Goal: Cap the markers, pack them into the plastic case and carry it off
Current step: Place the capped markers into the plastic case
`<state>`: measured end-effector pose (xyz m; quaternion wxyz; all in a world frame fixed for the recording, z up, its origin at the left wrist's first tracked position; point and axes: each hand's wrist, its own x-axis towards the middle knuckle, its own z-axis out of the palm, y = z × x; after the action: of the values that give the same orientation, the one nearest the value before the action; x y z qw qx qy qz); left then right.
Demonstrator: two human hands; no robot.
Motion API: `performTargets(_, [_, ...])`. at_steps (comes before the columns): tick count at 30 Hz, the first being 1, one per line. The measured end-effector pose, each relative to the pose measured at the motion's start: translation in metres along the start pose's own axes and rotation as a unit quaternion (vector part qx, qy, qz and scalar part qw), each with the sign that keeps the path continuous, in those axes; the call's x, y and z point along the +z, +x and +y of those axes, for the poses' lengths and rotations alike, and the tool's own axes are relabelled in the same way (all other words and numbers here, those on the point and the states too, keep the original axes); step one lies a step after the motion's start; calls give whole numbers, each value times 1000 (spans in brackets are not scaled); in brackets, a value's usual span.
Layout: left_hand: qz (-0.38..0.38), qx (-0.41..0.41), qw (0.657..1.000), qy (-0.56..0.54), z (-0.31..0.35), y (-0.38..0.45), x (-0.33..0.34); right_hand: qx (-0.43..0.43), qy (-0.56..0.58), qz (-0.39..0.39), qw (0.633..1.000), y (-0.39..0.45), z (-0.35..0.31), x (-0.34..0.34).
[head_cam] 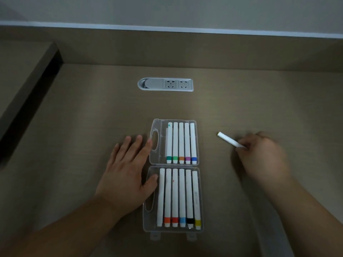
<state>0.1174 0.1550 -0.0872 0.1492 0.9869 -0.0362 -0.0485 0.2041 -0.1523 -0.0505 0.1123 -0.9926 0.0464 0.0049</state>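
Observation:
A clear plastic case (155, 160) lies opened flat on the desk, both halves side up. The far half holds several white markers (181, 142) with coloured bands at their near ends. The near half holds several more white markers (179, 197). My left hand (126, 175) rests flat on the desk, its fingers straight, touching the case's left edge by the handle cut-outs. To the right of the case my right hand (263, 154) pinches one end of a white marker (230, 140), which points up and to the left above the desk; the hand is blurred.
A silver socket panel (165, 84) is set into the desk behind the case. A raised ledge (27, 86) runs along the left side and a low back wall (185, 51) closes off the far edge. Two latch tabs stick out from the case's near edge.

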Motion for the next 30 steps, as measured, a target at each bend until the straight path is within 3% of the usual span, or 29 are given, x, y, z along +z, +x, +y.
performTargets(4, [-8,-2,1000,12,0,-1,-1,20,169,-25,985,0,-27,2])
performTargets(9, [4,1,1000,9,0,-1,-1,44,369,-148,917,-2,-84,0])
performTargets(13, [5,1,1000,12,0,-1,-1,52,377,-225,897,0,-117,7])
performTargets(21, [0,1,1000,14,1,-1,-4,4,291,-212,933,11,-141,25])
performTargets(30, [4,10,1000,10,-1,-1,-2,-5,242,-274,931,17,-151,25])
